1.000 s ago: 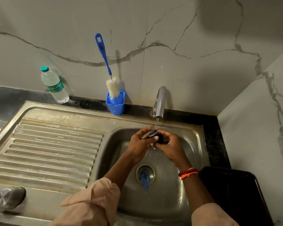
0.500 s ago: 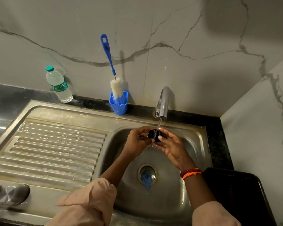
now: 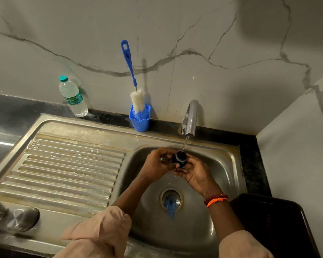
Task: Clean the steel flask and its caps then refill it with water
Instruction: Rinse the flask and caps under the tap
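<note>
Both hands are over the steel sink basin (image 3: 218, 216) under the running tap (image 3: 189, 118). My left hand (image 3: 157, 165) grips a small black flask cap (image 3: 180, 158) with a metal part showing at its left; the cap's open side faces up into the thin stream of water. My right hand (image 3: 196, 174) cups the cap from below and the right, fingers curled against it. The steel flask (image 3: 17, 218) lies on its side at the draining board's near left corner, blurred and partly cut off by the frame edge.
A blue bottle brush (image 3: 131, 79) stands in a blue holder (image 3: 140, 118) against the marble wall. A plastic water bottle (image 3: 73, 97) stands at the back left. A dark tray (image 3: 280, 226) sits right of the sink. Something blue lies in the drain (image 3: 171, 201).
The cap has turned in my hands so its open side now faces up under the stream. The view has shifted slightly; both hands stay under the tap.
</note>
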